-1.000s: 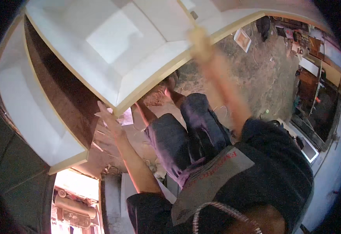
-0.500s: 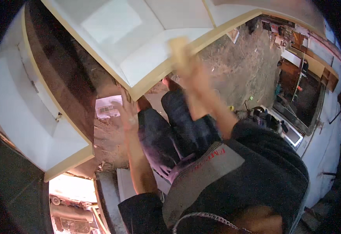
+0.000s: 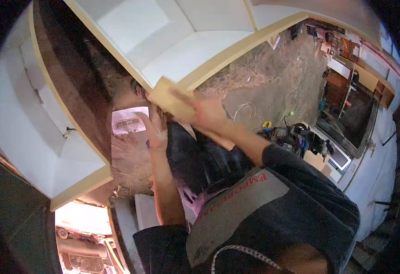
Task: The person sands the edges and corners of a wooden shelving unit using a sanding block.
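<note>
In the centre of the frame, the right hand (image 3: 211, 114) is partly closed around a tan sheet (image 3: 170, 98), gripping it with the fingers bent over it. The sheet is slightly blurred; its broad part slants up and left from the fingers, and a narrower length shows below the hand, over the dark trousers (image 3: 200, 157). Its upper end overlaps the near corner of a white cabinet (image 3: 200, 52), whose pale yellow edge strip (image 3: 227, 61) runs from that corner toward the upper right. Whether the sheet presses on the corner or lies just in front of it cannot be told.

The left hand (image 3: 156, 131) is just left of centre, open with its thumb and fingers apart and nothing seen in its grasp. It is near the tan sheet and below the cabinet corner; whether its fingertips touch either one is unclear.

The cabinet fills the upper middle of the frame, its open side showing white inner walls. A second white cabinet (image 3: 40, 100) with a similar pale edge stands along the left side. Between them and off to the right is a brown earthen floor (image 3: 268, 89), where a pinkish-white panel (image 3: 131, 122) lies just left of the left hand. Right of centre are a pale loop of cable (image 3: 245, 108), a small yellow object (image 3: 266, 124) and a cluster of black items (image 3: 296, 137). A bright opening (image 3: 83, 219) shows in the lower left.
</note>
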Action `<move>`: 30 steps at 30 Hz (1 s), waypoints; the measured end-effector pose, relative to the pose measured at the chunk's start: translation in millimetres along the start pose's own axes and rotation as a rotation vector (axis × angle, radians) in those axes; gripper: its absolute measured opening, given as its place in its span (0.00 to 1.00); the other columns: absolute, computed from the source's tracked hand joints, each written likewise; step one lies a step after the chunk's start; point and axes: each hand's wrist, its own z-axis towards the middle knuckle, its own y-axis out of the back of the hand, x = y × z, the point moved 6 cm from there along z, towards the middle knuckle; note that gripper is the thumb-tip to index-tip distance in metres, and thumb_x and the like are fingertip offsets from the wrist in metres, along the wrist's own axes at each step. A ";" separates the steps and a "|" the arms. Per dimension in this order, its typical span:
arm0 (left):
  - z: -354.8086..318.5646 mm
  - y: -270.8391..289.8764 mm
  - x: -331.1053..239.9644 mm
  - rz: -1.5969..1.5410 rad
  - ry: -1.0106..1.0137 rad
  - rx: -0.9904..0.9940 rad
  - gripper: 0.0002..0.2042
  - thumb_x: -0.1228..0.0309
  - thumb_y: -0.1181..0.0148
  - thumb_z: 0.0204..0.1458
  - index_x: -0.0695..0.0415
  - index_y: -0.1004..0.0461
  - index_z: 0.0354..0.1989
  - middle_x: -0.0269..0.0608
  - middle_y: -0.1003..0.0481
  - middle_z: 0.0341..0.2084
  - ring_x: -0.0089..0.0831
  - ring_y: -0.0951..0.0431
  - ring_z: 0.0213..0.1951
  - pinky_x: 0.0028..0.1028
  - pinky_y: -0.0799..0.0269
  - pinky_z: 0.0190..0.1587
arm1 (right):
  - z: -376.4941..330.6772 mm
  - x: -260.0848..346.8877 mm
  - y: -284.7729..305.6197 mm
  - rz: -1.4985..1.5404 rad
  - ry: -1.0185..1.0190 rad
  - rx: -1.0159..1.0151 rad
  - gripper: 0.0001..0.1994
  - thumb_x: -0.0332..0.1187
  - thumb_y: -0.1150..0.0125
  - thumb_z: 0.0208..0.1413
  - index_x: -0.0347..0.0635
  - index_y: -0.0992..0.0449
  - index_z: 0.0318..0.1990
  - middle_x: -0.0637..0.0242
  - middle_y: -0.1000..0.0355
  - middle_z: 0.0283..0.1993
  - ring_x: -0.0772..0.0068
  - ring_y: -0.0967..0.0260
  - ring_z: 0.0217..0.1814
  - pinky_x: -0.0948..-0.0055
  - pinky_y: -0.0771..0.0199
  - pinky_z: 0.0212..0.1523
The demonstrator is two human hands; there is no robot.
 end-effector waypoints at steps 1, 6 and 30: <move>1.3 0.1 -1.1 0.088 -0.030 0.020 0.50 0.26 0.80 0.59 0.55 0.60 0.78 0.35 0.53 0.77 0.34 0.51 0.74 0.32 0.60 0.75 | 6.6 -8.0 10.1 0.001 0.005 0.001 0.39 0.64 0.36 0.52 0.53 0.31 0.68 0.49 0.23 0.50 0.48 0.20 0.44 0.56 0.18 0.40; -2.3 5.8 6.6 0.018 0.076 0.013 0.51 0.25 0.79 0.57 0.53 0.62 0.79 0.33 0.57 0.78 0.34 0.54 0.75 0.33 0.64 0.75 | -2.2 -6.2 4.0 0.135 -0.119 -0.236 0.43 0.66 0.38 0.52 0.63 0.39 0.73 0.45 0.24 0.53 0.44 0.20 0.41 0.54 0.18 0.38; -10.7 -24.6 -2.3 0.101 -0.096 -0.191 0.48 0.30 0.76 0.62 0.60 0.61 0.78 0.40 0.55 0.77 0.34 0.59 0.77 0.33 0.72 0.77 | 11.6 -128.5 93.4 0.352 -0.519 -0.270 0.36 0.50 0.34 0.57 0.40 0.36 0.69 0.45 0.20 0.41 0.51 0.19 0.34 0.57 0.21 0.29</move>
